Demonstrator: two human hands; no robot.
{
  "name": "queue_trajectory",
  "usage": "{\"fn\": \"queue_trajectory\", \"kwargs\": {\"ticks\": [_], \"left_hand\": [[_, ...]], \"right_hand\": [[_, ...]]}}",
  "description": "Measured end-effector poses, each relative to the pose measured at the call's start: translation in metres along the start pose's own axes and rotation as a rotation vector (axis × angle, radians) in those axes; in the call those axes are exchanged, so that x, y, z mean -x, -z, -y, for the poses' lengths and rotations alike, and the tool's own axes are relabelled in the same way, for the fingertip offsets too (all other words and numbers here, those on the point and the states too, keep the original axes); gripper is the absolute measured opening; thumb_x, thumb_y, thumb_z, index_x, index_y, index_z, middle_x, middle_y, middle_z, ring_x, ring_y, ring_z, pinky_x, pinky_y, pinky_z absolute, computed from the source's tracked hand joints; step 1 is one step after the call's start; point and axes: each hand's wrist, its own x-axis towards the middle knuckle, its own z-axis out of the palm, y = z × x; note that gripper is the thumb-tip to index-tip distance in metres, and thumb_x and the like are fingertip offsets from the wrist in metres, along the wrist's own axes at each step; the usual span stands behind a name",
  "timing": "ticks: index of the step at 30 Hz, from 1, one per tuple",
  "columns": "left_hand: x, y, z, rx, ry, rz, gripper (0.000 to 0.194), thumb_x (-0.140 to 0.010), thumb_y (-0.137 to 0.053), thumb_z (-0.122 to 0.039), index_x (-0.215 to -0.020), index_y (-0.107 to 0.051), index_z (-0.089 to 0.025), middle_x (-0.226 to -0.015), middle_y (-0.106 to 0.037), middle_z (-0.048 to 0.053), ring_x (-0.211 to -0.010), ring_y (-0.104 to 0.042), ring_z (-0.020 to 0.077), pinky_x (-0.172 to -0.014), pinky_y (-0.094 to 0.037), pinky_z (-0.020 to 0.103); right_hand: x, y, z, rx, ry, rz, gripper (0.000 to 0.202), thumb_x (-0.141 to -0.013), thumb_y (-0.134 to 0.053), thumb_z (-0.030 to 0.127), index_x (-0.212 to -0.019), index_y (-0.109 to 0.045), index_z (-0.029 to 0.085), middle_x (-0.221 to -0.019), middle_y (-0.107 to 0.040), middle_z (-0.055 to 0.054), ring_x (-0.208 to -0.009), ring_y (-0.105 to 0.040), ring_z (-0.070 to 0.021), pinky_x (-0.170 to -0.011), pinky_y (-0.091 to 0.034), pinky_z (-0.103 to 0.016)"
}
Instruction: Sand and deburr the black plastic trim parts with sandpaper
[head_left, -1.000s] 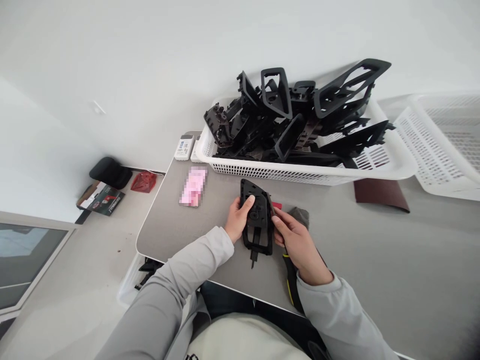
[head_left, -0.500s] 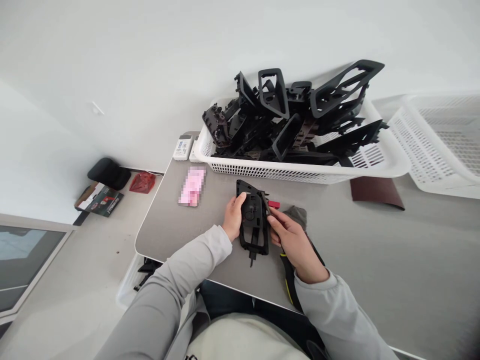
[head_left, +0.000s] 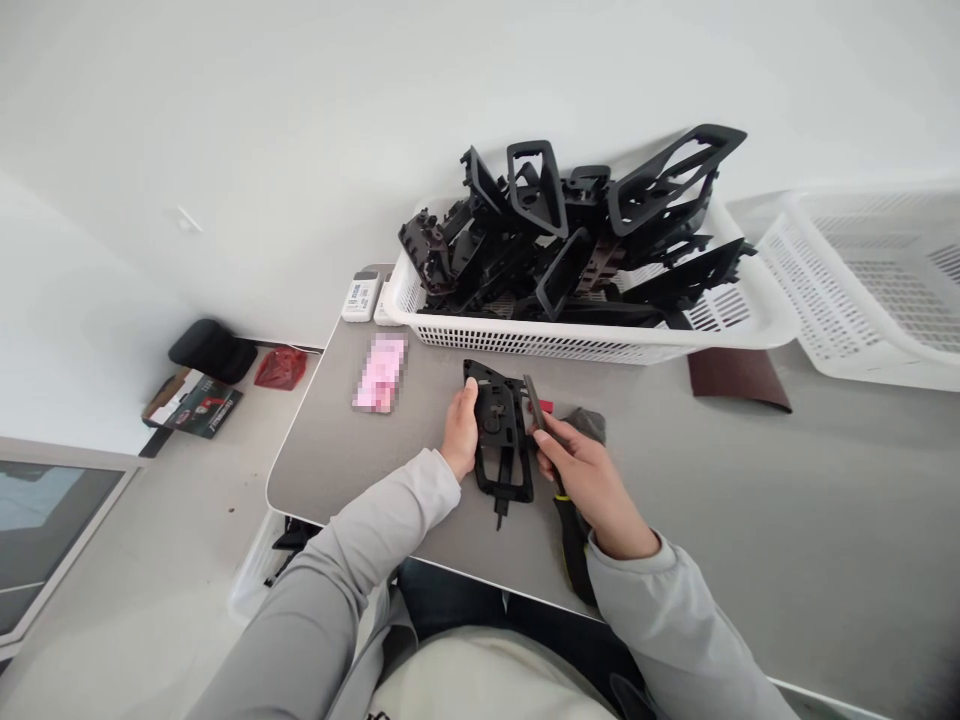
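My left hand [head_left: 460, 436] grips a black plastic frame part [head_left: 495, 430] along its left edge, thumb on top. The part lies tilted over the table, with a narrow stem at its near end. In my right hand [head_left: 581, 478], between thumb and fingers, is a thin, flat, file-like grey tool [head_left: 531, 393] that points away from me along the part's right edge. Whether the tool touches the part, I cannot tell. A tool with black and yellow handles [head_left: 576, 560] lies beneath my right wrist, its head hidden. Beside my right hand are a grey cloth [head_left: 587, 424] and a small red item [head_left: 545, 406].
A white basket [head_left: 525, 345] heaped with black plastic parts stands at the back. Another white basket [head_left: 885, 365] is to its right. A brown sheet [head_left: 739, 380], a blurred pink item [head_left: 380, 372] and a white box [head_left: 361, 296] lie on the grey table [head_left: 750, 540].
The tool in my right hand has come slightly away from the part's edge and shows more of its length. My left thumb has shifted toward the part's left edge. The view has moved slightly.
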Motion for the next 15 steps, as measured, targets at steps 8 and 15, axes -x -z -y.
{"fn": "queue_trajectory", "kwargs": {"ticks": [8, 15], "left_hand": [[-0.004, 0.005, 0.007, -0.099, -0.054, -0.011, 0.057, -0.075, -0.049, -0.070, -0.081, -0.064, -0.016, -0.086, -0.067, 0.007, -0.084, -0.060, 0.0191, -0.080, -0.045, 0.031], [0.000, 0.002, 0.005, -0.173, -0.109, 0.017, 0.046, -0.077, -0.054, -0.061, -0.080, -0.062, -0.017, -0.080, -0.065, 0.003, -0.081, -0.057, 0.0166, -0.078, -0.043, 0.028]], "right_hand": [[0.003, 0.028, 0.021, 0.547, 0.362, 0.152, 0.044, -0.091, -0.041, 0.034, -0.133, -0.052, 0.025, -0.115, -0.064, -0.009, -0.106, -0.059, -0.0245, -0.087, -0.049, -0.039], [-0.003, 0.029, 0.027, 0.974, 0.538, 0.154, 0.048, -0.096, -0.028, 0.030, -0.142, -0.040, 0.022, -0.105, -0.064, -0.012, -0.081, -0.065, -0.0225, -0.066, -0.053, -0.034]]}}
